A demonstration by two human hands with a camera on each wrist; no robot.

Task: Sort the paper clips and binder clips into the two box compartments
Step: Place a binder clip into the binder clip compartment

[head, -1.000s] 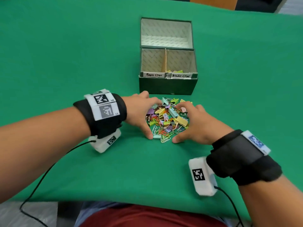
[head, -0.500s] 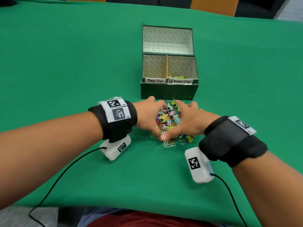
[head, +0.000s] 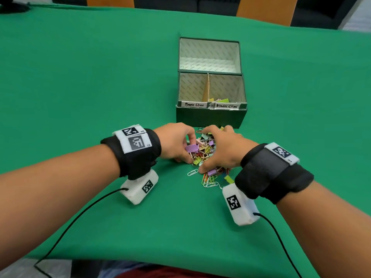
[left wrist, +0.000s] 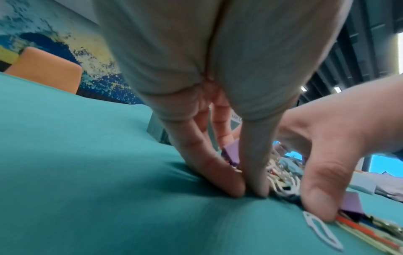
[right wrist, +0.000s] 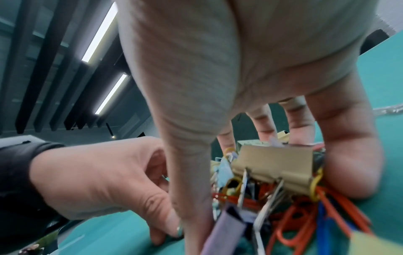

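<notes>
Both hands, left hand [head: 176, 142] and right hand [head: 220, 149], curl around clip pile [head: 202, 151] beside box [head: 210, 117] front edge.

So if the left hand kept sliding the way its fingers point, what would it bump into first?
Probably the heap of clips: the left hand has its fingertips at the heap's edge, with the right hand just beyond it. Exact contact is hard to judge.

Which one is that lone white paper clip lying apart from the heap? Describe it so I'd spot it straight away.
Start at the dark green box on the green table, then drop to the colourful clip pile between the two hands. The white paper clip lies flat on the cloth at the pile's near-left edge, beside the right hand's thumb. It alone is white and separate.
</notes>
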